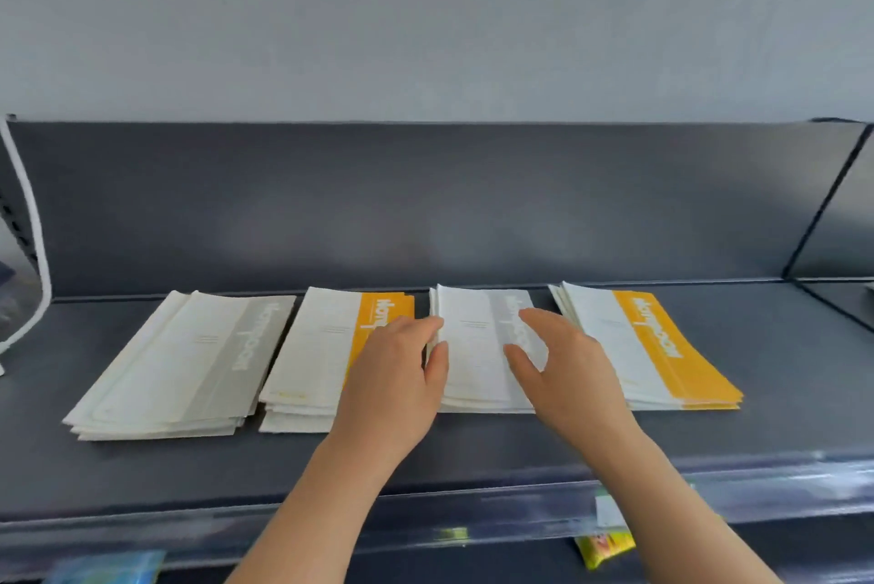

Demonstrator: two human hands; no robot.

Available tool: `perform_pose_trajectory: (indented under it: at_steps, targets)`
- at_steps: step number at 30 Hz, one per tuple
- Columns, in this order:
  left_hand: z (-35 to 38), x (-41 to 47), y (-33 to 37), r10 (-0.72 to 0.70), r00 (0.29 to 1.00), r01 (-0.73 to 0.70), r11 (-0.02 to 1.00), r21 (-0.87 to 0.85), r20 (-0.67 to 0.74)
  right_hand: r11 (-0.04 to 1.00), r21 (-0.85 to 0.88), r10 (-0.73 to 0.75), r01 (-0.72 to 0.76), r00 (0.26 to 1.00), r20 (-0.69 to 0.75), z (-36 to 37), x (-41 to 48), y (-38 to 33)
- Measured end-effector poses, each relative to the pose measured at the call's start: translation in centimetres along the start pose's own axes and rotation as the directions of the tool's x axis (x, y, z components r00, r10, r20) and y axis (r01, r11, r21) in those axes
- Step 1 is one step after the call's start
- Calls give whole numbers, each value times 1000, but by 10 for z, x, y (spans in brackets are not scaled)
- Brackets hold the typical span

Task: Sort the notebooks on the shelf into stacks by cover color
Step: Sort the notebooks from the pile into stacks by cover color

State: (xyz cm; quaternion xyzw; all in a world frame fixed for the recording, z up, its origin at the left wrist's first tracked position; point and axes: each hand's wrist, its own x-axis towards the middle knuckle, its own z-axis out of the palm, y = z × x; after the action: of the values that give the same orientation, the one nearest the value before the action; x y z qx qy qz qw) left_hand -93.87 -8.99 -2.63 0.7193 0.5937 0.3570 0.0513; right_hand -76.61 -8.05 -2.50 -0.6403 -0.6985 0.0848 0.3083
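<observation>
Several stacks of white notebooks lie in a row on a dark grey shelf [473,456]. From the left: a grey-banded stack [184,361], an orange-banded stack [312,356], a second grey-banded stack [477,347] and a second orange-banded stack [638,342]. My left hand [397,375] rests at the left edge of the second grey-banded stack, fingers against its side, covering part of the orange band beside it. Over that stack's right side hovers my right hand [563,361], fingers spread and thumb out. Whether either hand grips a notebook is unclear.
The shelf has a dark back panel [425,205] and a clear plastic front rail [473,512]. A white cable [35,228] hangs at the far left. Colourful packets [605,545] show on the shelf below. A divider post [823,205] stands at the right.
</observation>
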Motion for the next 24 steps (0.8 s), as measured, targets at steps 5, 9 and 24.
perform_pose_trajectory:
  at_steps: [5, 9, 24]
  targets:
    - [45, -1, 70, 49, 998, -47, 998, -41, 36, 996, -40, 73, -75, 996, -49, -56, -18, 72]
    - [87, -4, 135, 80, 995, -74, 993, -88, 56, 991, -60, 111, -116, 991, -80, -106, -37, 136]
    - [235, 13, 330, 213, 974, -191, 956, -224, 80, 949, -92, 279, -301, 940, -196, -242, -65, 340]
